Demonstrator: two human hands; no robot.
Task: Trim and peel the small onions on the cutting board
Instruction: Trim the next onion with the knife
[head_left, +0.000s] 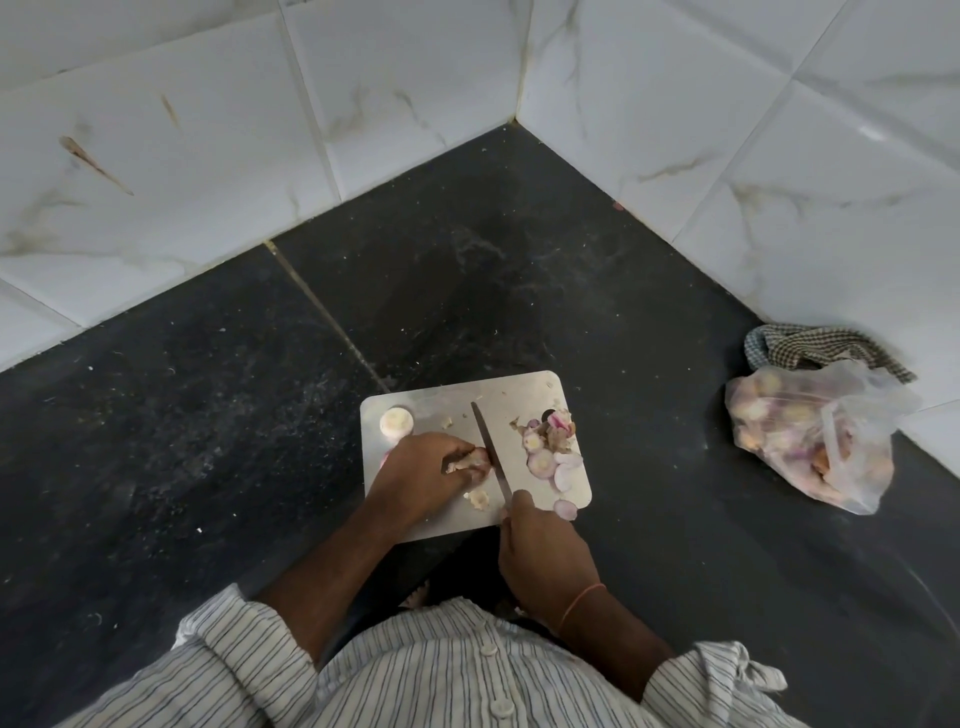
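Observation:
A pale cutting board (524, 389) lies on the dark floor. My left hand (426, 467) pins a small onion (475, 461) to the board's left half. My right hand (540, 556) grips a knife (491, 452) by its handle; the blade points away from me and rests right beside the onion's right end. Cut onion pieces and skins (553, 447) are heaped on the board's right side. A whitish peeled onion (397, 420) sits at the far left corner. A trimmed scrap (478, 500) lies near the board's front.
A clear plastic bag of small onions (815, 441) lies on the floor to the right, against a checked cloth (821, 349). White tiled walls meet in a corner behind the board. My striped shirt fills the bottom of the view.

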